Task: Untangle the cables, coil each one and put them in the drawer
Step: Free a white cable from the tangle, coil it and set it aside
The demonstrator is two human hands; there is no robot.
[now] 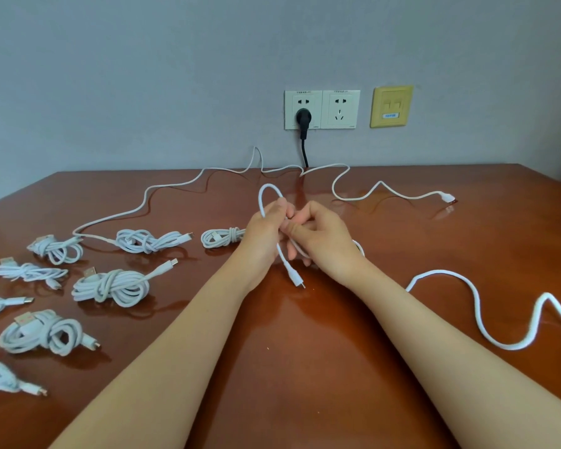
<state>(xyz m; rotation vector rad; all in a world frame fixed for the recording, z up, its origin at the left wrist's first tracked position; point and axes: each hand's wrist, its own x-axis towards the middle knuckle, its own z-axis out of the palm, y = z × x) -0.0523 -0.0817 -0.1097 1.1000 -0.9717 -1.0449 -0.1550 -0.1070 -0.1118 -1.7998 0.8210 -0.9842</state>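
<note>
Left hand: the left hand [266, 231] is clamped around a white cable [260, 199], a single loop standing up above its knuckles.
Right hand: the right hand [324, 241], touching the left, pinches the same cable between thumb and fingers.
Cable end: a short tail with its plug [294, 278] hangs below the hands, just over the desk [305, 351].
Slack: the rest appears to run out from behind the right wrist and snake across the desk to that hand's right.
Finished work: coiled bundles [110, 286] lie to the left of the left hand, the nearest [222, 237] just beside it.
Still waiting: a second loose cable [353, 199] sprawls beyond both hands, near the wall.
Drawer: not in view.
Step in hand: judged to be the start of coiling this cable, first loop made.
Next move: likely calls for the right hand to feed slack in even turns while the left keeps the loops pinned, then a wrap to bind them.
Remaining: one more cable to coil, then every bundle into the drawer.
</note>
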